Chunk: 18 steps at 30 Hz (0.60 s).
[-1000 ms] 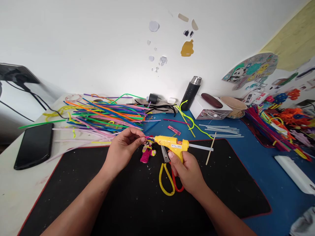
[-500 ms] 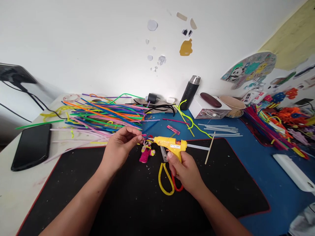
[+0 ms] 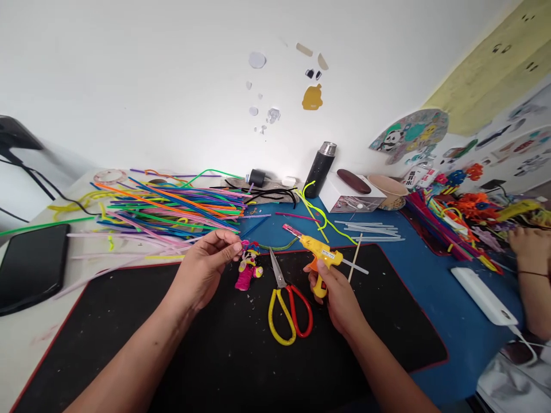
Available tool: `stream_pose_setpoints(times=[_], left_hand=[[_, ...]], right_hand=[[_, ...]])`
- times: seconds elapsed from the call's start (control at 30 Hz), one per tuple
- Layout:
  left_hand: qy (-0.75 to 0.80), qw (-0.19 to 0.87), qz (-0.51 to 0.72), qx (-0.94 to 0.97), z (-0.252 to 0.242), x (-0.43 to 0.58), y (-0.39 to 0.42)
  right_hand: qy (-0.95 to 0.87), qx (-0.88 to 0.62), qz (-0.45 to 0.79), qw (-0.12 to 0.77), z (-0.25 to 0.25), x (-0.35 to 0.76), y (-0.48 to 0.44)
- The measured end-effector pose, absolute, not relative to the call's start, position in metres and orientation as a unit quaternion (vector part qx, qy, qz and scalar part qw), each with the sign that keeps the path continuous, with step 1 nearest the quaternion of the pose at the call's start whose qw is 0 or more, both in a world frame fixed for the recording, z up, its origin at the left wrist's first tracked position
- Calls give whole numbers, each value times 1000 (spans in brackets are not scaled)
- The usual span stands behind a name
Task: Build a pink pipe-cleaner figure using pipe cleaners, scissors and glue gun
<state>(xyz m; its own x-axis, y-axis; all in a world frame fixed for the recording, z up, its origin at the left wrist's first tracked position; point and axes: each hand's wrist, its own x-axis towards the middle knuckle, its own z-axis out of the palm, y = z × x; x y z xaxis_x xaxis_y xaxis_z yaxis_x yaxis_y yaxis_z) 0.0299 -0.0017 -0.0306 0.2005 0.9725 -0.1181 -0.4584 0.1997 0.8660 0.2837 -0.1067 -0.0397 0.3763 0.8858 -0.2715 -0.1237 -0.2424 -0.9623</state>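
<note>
My left hand (image 3: 210,261) is closed in a pinch on a small pink pipe-cleaner piece (image 3: 245,244), right at the head of a little pipe-cleaner doll (image 3: 244,277) with a magenta body and yellow-white paws. Whether the piece touches the doll's head I cannot tell. A yellow glue gun (image 3: 321,252) is in the grip of my right hand (image 3: 338,292), its nozzle pointing up and left, apart from the doll. From its back sticks a clear glue stick (image 3: 357,267). Between both hands, scissors (image 3: 282,281) with one yellow and one red handle lie on the black mat (image 3: 206,355).
Behind my left hand lies a heap of coloured pipe cleaners (image 3: 172,206); a black phone (image 3: 34,264) is at far left. Toward the back stand a black thermos (image 3: 321,169) and a white box (image 3: 350,198). Spare glue sticks (image 3: 370,228) lie right; another person's hand (image 3: 531,249) is at far right.
My right hand has drawn the glue gun away from the doll, to the right, and tilted its nozzle up. The scissors are now uncovered. Another person's hand has come into view at right.
</note>
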Motion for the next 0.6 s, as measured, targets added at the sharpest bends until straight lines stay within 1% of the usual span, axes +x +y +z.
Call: stream_pose_setpoints(times=[0.13, 0.27, 0.43, 0.5, 0.6], left_hand=[[360, 702, 512, 339, -30, 31, -2], [358, 711, 507, 329, -27, 32, -3], [348, 726, 496, 324, -24, 31, -6], [344, 731, 497, 316, -23, 31, -6], [336, 743, 499, 293, -22, 32, -6]], right_hand=[[-282, -674, 475, 490, -42, 289, -110], [-276, -695, 515, 418, -40, 295, -113], [-317, -729, 521, 311, -37, 307, -111], [-358, -743, 499, 266, -37, 313, -110], [-439, -760, 424, 222, -36, 319, -114]])
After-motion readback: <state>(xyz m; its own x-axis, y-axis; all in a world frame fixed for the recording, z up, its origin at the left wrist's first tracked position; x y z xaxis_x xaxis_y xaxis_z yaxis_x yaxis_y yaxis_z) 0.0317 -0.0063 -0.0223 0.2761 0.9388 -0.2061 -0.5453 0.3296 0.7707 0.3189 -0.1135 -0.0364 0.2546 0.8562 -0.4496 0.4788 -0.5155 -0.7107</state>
